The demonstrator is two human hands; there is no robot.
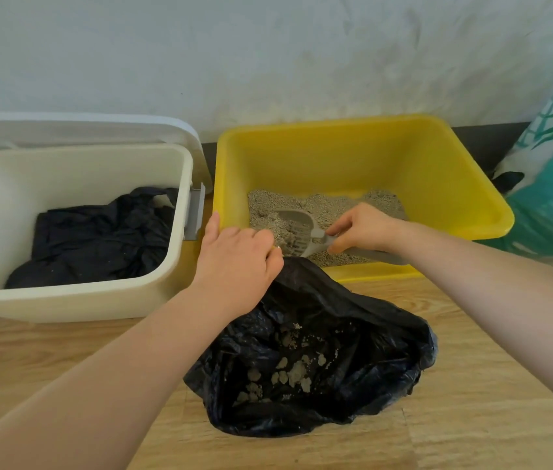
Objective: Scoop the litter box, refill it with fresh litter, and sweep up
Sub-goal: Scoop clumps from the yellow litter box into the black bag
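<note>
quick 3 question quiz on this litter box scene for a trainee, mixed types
1. True or false: the right hand holds the grey scoop in the litter of the yellow box.
2. What does the left hand grip?
A. the white bin
B. the black bag's edge
C. the litter sack
3. What lies inside the black bag on the floor?

Key
1. True
2. B
3. Litter clumps

bin (75, 300) left of litter box (437, 184)
</note>
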